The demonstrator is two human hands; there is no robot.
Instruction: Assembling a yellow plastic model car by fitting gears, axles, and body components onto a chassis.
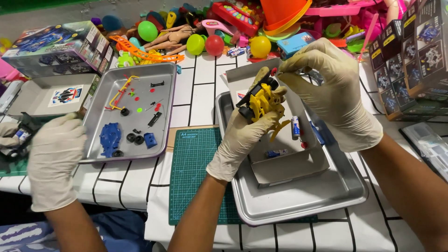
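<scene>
The left hand [242, 135] has its grip around a yellow toy car [262, 100], while the right hand [333, 93] pinches a small part at its top, above a metal tray [298, 200].

Toy car [261, 100] – underside hidden by left hand [242, 140].

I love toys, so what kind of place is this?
Probably a toy-building worktable: a heap of colourful plastic toys at the back, metal trays of small car parts, and a green cutting mat. Gloved hands hold a yellow toy car.

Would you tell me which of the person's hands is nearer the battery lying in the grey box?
Left. The left hand sits just left of the battery; the right hand is above it, further off.
</scene>
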